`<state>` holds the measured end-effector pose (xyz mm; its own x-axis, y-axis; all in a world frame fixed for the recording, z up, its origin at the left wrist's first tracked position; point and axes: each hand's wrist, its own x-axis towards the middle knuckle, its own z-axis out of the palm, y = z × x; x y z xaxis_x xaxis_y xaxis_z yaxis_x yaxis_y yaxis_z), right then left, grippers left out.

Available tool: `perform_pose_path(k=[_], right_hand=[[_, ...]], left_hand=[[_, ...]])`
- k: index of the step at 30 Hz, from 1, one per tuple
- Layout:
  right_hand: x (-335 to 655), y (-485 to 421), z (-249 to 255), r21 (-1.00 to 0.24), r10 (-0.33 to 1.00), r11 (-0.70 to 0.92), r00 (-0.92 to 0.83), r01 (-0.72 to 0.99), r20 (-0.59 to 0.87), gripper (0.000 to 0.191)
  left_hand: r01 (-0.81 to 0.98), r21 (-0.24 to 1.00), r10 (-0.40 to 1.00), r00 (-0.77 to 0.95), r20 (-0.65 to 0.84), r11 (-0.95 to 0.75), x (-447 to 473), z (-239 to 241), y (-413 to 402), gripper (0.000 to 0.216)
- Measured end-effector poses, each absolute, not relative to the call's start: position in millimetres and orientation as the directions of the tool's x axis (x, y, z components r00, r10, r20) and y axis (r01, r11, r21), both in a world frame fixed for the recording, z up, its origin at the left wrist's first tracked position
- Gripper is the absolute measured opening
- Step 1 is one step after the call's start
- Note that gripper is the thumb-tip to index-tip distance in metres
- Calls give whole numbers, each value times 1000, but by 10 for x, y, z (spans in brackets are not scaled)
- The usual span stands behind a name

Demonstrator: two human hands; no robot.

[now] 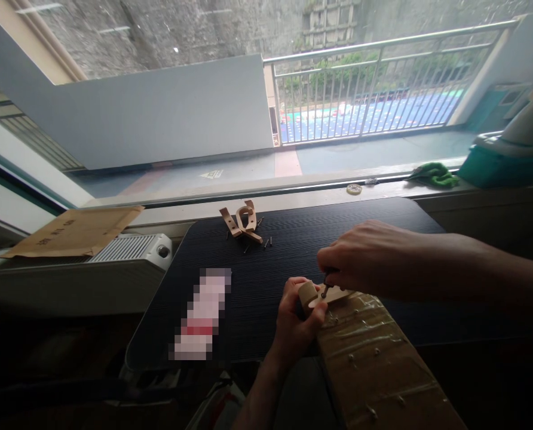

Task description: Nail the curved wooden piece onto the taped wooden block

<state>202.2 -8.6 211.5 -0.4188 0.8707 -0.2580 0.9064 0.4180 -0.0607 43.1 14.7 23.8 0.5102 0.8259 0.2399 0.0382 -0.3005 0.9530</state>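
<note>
My left hand [293,319] is closed around a pale wooden piece with a round wooden block [308,292] at its left end. The thumb presses on its near side. Above it, my right hand [365,254] grips a small dark metal tool, a screwdriver by its look [324,291], pointing down at the wood. Its handle is hidden in my fingers. The wooden piece [338,294] rests at the far end of a long cardboard box [378,358] wrapped in clear tape. Several screw heads show along the box top.
Curved and flat wooden parts [230,224] lie on the black table [248,280], with several loose screws [267,243] around them. A blurred-out strip [202,313] is at left. Tape roll [354,189], green cloth [437,175] and teal bin [504,161] line the sill; a brown envelope [76,230] covers the radiator.
</note>
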Motion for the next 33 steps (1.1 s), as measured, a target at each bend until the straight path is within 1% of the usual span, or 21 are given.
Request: perform_pose_path(k=[4, 7, 10, 11, 15, 17, 21, 25, 29, 31, 33], right_hand=[[1998, -94, 2104, -10, 900, 375, -366, 927, -237, 27], [1990, -108, 2146, 1, 893, 396, -385, 918, -234, 23], [1975, -131, 2226, -44, 869, 428, -425, 903, -252, 10], [1965, -139, 2248, -62, 861, 434, -434, 899, -266, 9], [1930, -149, 2257, -109, 826, 452, -462, 885, -322, 13], [1936, -141, 2223, -111, 829, 451, -462, 886, -316, 14], [1993, -113, 2152, -86, 854, 437, -443, 895, -273, 11], [2026, -93, 2104, -57, 877, 403, -403, 914, -260, 21], [2009, -92, 2096, -1, 898, 389, -379, 921, -223, 24], [1994, -104, 2129, -3, 890, 408, -398, 913, -220, 20], [1976, -119, 2183, -22, 874, 433, -426, 901, -235, 11]], left_hand=[[38, 952, 820, 519, 241, -303, 426, 228, 148, 18], [40, 949, 815, 525, 247, -314, 425, 233, 151, 20], [29, 946, 812, 522, 261, -322, 427, 238, 151, 20], [26, 947, 811, 523, 261, -321, 429, 239, 151, 19], [34, 950, 816, 522, 249, -311, 433, 229, 155, 17], [32, 949, 820, 512, 255, -315, 434, 222, 157, 19], [14, 950, 822, 506, 261, -310, 434, 224, 155, 19], [28, 953, 823, 513, 245, -301, 432, 246, 149, 18], [37, 953, 818, 523, 239, -301, 429, 247, 147, 18], [37, 950, 814, 526, 246, -311, 426, 238, 146, 19], [31, 946, 808, 529, 258, -323, 425, 230, 147, 19]])
